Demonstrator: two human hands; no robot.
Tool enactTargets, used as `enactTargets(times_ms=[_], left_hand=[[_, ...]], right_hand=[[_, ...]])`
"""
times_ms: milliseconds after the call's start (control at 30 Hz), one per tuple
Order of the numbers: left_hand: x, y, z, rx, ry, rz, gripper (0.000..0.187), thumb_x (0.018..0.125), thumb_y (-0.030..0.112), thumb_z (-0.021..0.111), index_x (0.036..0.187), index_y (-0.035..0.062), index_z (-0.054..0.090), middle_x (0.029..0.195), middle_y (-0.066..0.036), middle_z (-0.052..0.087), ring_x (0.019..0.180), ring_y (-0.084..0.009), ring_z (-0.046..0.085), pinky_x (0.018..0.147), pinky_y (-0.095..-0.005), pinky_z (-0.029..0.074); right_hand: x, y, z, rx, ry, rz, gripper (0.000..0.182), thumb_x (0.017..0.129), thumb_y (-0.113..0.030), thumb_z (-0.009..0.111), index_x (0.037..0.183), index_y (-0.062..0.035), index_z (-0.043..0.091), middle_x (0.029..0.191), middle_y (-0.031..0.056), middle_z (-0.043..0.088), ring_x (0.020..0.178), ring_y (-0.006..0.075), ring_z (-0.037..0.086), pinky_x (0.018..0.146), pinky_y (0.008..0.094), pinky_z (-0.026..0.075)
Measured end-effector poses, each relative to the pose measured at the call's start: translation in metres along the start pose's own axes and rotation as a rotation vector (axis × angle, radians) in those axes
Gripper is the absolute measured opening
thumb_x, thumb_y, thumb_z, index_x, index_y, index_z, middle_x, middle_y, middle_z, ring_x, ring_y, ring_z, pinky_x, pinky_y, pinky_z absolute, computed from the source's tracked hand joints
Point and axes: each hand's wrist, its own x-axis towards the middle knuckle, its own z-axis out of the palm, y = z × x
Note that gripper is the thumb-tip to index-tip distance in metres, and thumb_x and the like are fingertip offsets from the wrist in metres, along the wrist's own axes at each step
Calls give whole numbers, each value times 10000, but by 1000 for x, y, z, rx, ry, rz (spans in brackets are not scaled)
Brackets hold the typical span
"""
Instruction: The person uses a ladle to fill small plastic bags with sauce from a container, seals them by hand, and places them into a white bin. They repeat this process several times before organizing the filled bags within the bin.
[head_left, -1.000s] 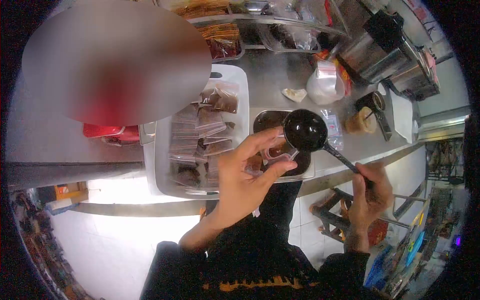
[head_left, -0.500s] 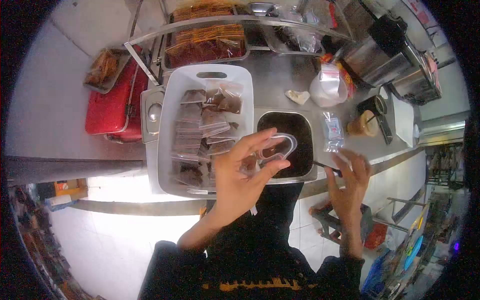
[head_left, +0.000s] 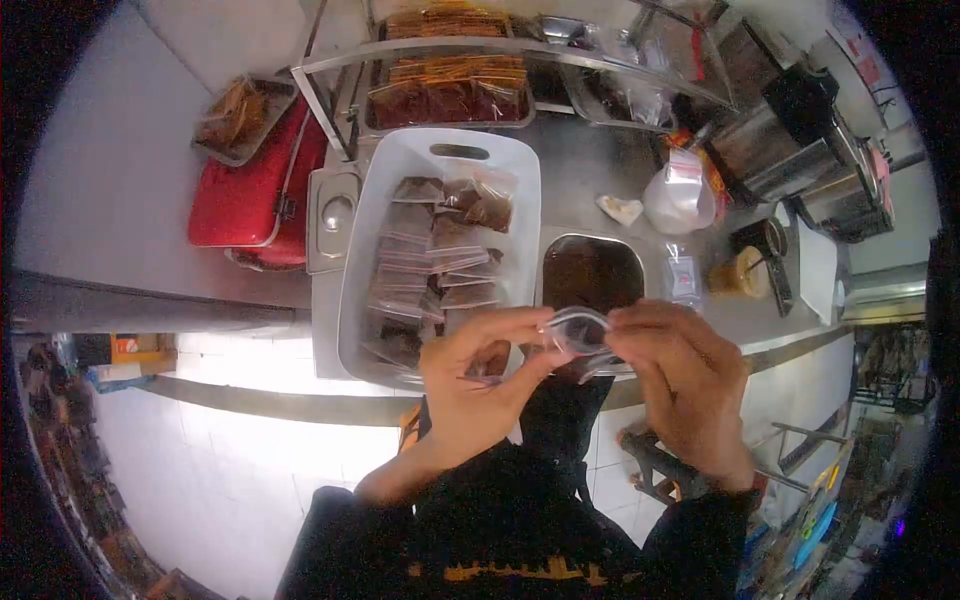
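Note:
Between my hands, over the near edge of the counter, is a small clear zip bag (head_left: 580, 330) with its mouth spread into a rounded opening. My left hand (head_left: 480, 375) pinches one side of the rim between thumb and fingers. The opposite side is gripped by my right hand (head_left: 685, 375), its fingers closed. Just beyond the bag sits a metal pan (head_left: 642, 262) of dark brown contents. To its left stands a white plastic tub (head_left: 362, 270) with several filled zip bags (head_left: 465, 265) of brown contents lying in it.
A flat clear packet (head_left: 683, 278) and a cup of light brown drink (head_left: 740, 273) are on the right. Behind them stands a white round container (head_left: 680, 200). A metal rack (head_left: 520, 48) spans the back, with trays beneath. A red case (head_left: 240, 190) sits at left.
My right hand has moved left and up from beside the pan and now grips the bag's rim. The view has shifted, so the counter appears farther right.

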Motion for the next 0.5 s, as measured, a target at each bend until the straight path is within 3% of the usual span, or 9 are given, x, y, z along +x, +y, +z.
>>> enactTargets(times_ms=[133,167,267,433,500], left_hand=[[7,15,-6,125,-49,-6,335,710,19,802,1027,69,703,847,-29,715,540,8,443,456,-172,306],[11,14,-7,131,-80,69,284,719,26,794,989,66,713,829,-32,707,540,-7,454,458,-181,311],[14,17,-9,159,-87,127,203,740,35,776,935,61,723,801,-40,692,545,-35,476,466,-196,322],[12,23,-11,174,-84,85,157,763,37,754,916,40,717,793,-52,676,567,-54,495,484,-203,333],[12,26,-14,230,-118,100,136,771,27,740,904,28,711,816,-66,685,616,-84,558,528,-215,392]], right_hand=[[-5,7,6,59,110,-48,298,712,56,681,984,-65,654,938,126,673,893,321,658,803,391,546],[-5,8,7,93,138,-58,316,723,49,686,1018,-62,658,942,129,681,906,322,664,824,394,544],[0,0,8,98,93,89,300,756,29,691,1039,-65,664,960,116,685,897,312,670,812,381,548],[5,6,14,146,36,-8,306,772,-24,713,1070,-77,668,972,101,691,877,299,676,824,375,547],[6,8,16,184,55,-22,313,771,-41,719,1076,-82,669,968,96,693,872,295,676,830,378,545]])
